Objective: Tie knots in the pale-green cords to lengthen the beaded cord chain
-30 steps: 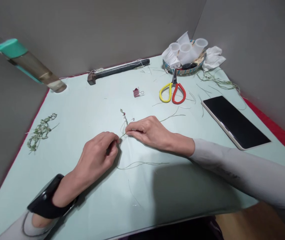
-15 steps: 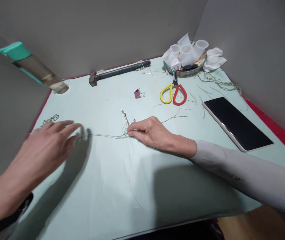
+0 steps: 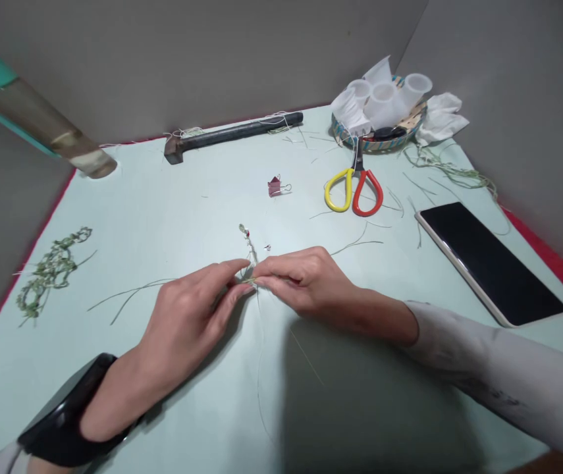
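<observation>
Both hands meet near the middle of the table. My right hand [image 3: 305, 276] pinches thin green threads at the lower end of a small knotted piece with a red bead [image 3: 247, 234]. From the other side, my left hand [image 3: 199, 303] holds the same threads between thumb and forefinger, its fingertips almost touching the right ones. Loose thread ends [image 3: 133, 289] stick out to the left beyond the left hand. One thin thread hangs down toward the front. A tiny clear bead [image 3: 267, 247] lies just above the right hand.
Beyond the hands lie a purple binder clip [image 3: 274, 187], scissors [image 3: 367, 197] and a hammer [image 3: 241, 137]. A basket [image 3: 380, 143] of plastic cups, white tissue [image 3: 443, 118] and a phone [image 3: 488, 260] are on the right. A bottle [image 3: 39, 115] and knotted green cord [image 3: 51, 270] are at left.
My left hand has moved right from the thread ends to the knotted piece and closed on the threads there. The green cord at left is now uncovered. The view has shifted slightly.
</observation>
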`<state>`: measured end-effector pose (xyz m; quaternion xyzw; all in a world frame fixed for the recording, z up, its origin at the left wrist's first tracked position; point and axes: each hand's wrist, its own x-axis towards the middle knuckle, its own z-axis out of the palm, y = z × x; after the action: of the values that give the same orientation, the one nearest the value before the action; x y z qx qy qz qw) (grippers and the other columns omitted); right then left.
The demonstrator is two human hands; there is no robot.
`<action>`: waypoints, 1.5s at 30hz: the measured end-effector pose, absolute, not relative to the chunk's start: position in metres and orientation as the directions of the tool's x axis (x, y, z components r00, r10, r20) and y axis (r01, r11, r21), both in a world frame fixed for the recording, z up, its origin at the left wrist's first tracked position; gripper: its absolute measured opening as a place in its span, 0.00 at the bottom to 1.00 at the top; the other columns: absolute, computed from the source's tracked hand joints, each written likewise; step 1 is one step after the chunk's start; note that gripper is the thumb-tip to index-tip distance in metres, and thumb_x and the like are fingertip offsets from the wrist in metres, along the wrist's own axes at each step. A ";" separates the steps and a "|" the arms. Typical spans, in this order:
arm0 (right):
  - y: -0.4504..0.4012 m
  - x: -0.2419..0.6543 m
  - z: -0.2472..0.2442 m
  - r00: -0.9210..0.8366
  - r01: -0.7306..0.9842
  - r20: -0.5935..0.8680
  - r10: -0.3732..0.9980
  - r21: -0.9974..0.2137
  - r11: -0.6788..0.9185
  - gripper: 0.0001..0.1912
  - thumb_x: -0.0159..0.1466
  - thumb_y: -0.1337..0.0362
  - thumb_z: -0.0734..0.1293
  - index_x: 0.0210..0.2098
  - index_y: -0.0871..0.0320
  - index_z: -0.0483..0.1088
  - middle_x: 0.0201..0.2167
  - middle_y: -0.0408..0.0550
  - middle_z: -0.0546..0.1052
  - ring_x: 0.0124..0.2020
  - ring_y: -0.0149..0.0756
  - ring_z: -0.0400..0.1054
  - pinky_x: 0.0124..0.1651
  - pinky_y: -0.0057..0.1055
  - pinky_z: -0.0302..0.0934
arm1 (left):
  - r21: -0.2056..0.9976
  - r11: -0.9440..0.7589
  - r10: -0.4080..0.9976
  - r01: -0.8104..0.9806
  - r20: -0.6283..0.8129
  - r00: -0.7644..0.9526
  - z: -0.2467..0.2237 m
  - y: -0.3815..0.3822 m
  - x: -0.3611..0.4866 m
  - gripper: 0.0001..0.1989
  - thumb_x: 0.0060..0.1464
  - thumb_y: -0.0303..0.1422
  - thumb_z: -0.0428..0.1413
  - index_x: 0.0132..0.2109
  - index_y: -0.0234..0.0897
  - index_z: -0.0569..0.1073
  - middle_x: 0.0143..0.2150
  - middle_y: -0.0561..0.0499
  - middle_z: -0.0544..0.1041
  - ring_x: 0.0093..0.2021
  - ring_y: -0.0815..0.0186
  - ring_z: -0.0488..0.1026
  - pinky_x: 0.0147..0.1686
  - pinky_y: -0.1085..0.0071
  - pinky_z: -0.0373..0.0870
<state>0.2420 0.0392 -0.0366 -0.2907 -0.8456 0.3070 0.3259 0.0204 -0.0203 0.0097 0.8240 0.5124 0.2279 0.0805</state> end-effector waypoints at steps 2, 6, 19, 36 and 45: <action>0.037 0.241 -0.037 -0.616 0.309 0.375 0.693 -0.694 0.650 0.15 0.77 0.64 0.64 0.40 0.56 0.83 0.31 0.42 0.84 0.29 0.27 0.71 0.36 0.26 0.59 | 0.444 -0.450 0.892 0.775 0.269 0.363 0.012 -0.019 0.019 0.18 0.79 0.44 0.53 0.51 0.39 0.84 0.40 0.50 0.91 0.31 0.62 0.86 0.33 0.70 0.78; 0.034 0.243 -0.034 -0.635 0.338 0.377 0.674 -0.649 0.681 0.18 0.78 0.66 0.61 0.36 0.56 0.80 0.31 0.43 0.84 0.31 0.28 0.72 0.37 0.28 0.58 | 0.569 -0.398 0.913 0.720 0.165 0.374 0.014 -0.017 0.018 0.15 0.79 0.40 0.53 0.51 0.43 0.84 0.45 0.52 0.92 0.40 0.63 0.89 0.39 0.72 0.81; 0.027 0.253 -0.028 -0.657 0.407 0.427 0.621 -0.493 0.769 0.15 0.75 0.69 0.62 0.41 0.55 0.81 0.27 0.40 0.82 0.26 0.28 0.67 0.28 0.31 0.47 | 0.710 -0.267 0.919 0.652 -0.015 0.394 0.021 -0.008 0.024 0.13 0.76 0.38 0.52 0.43 0.46 0.80 0.31 0.60 0.85 0.26 0.68 0.81 0.27 0.74 0.72; 0.041 0.264 -0.012 -0.670 0.437 0.449 0.592 -0.406 0.802 0.15 0.74 0.73 0.60 0.38 0.53 0.77 0.25 0.38 0.74 0.28 0.28 0.64 0.27 0.33 0.45 | 0.592 -0.391 0.910 0.704 0.137 0.390 0.007 -0.015 0.023 0.15 0.71 0.27 0.49 0.45 0.43 0.81 0.28 0.56 0.85 0.23 0.66 0.80 0.25 0.72 0.73; 0.069 0.274 -0.012 -0.658 0.577 0.440 0.612 -0.228 0.784 0.14 0.71 0.73 0.61 0.31 0.56 0.70 0.30 0.43 0.71 0.34 0.33 0.61 0.34 0.36 0.46 | 0.509 -0.455 0.888 0.731 0.194 0.418 0.005 -0.017 0.029 0.14 0.75 0.29 0.49 0.42 0.42 0.78 0.25 0.57 0.79 0.18 0.69 0.69 0.21 0.73 0.66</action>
<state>0.2741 0.0685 -0.0121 -0.3266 -0.9098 0.0340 0.2537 0.0291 -0.0172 0.0050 0.8233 0.4914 0.2228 0.1763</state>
